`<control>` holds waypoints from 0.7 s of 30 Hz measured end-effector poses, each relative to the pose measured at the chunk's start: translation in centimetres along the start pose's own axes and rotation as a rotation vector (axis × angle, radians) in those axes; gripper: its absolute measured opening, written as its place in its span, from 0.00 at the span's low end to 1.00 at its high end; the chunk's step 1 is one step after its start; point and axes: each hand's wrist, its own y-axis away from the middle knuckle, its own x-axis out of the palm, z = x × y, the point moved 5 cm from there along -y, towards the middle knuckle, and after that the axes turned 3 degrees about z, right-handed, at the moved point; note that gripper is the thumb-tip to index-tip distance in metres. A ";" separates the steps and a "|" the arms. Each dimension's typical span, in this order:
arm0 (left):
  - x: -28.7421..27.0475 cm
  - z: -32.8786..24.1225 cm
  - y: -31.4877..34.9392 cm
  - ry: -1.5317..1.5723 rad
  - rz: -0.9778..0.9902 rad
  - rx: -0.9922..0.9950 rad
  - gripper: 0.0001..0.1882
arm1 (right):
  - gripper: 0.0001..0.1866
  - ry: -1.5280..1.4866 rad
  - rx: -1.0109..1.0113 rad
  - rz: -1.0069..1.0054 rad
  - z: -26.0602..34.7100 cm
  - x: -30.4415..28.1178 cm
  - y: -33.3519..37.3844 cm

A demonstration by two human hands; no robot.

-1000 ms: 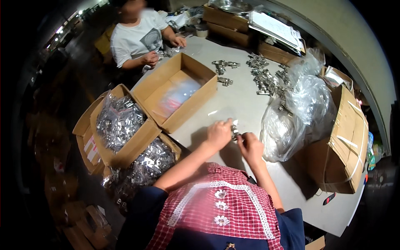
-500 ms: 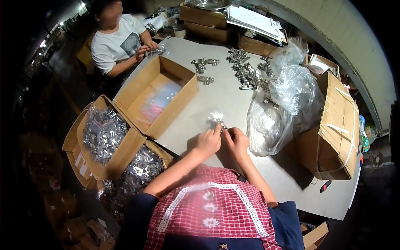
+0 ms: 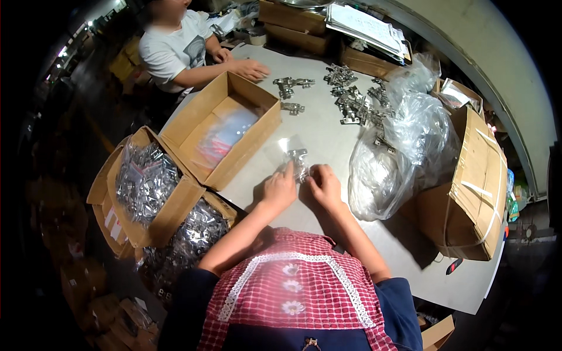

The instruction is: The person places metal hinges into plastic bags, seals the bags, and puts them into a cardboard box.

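A small clear plastic bag (image 3: 299, 171) with a shiny metal hinge-like part (image 3: 297, 155) inside lies on the table in front of me. My left hand (image 3: 279, 191) holds the bag at its left side, with the index finger stretched along it and the other fingers curled under. Close by the bag's right edge is my right hand (image 3: 326, 187), its fingers loosely bent and thumb a little apart; whether it touches the plastic is hard to tell. To the left stands an open cardboard box (image 3: 249, 146) holding flat clear bags with red edges (image 3: 225, 137).
Several metal hinge parts (image 3: 351, 102) lie in piles at the far side. Large plastic bags (image 3: 380, 181) and a strapped carton (image 3: 474, 187) stand at right. Boxes of bagged metal pieces (image 3: 146, 181) sit at left. A co-worker's hand (image 3: 250, 69) rests on the far table edge.
The bag with the metal part has come down flatter between my hands, and my right hand has drawn apart from my left. The co-worker's hand has moved right along the table.
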 end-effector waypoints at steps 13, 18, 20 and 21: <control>0.2 0.1 -2.7 -0.027 0.010 0.055 0.16 | 0.10 0.236 -0.124 0.118 -1.5 2.0 -4.2; -1.1 0.6 -3.2 0.138 -0.049 -0.060 0.15 | 0.11 0.375 -0.090 0.180 -0.2 1.6 -1.4; -0.7 -0.1 -3.7 0.142 -0.037 -0.044 0.15 | 0.11 0.264 -0.122 0.219 1.5 1.2 -0.3; -0.5 -0.1 -3.7 0.146 -0.039 -0.046 0.15 | 0.11 0.269 -0.123 0.222 2.1 0.5 -0.2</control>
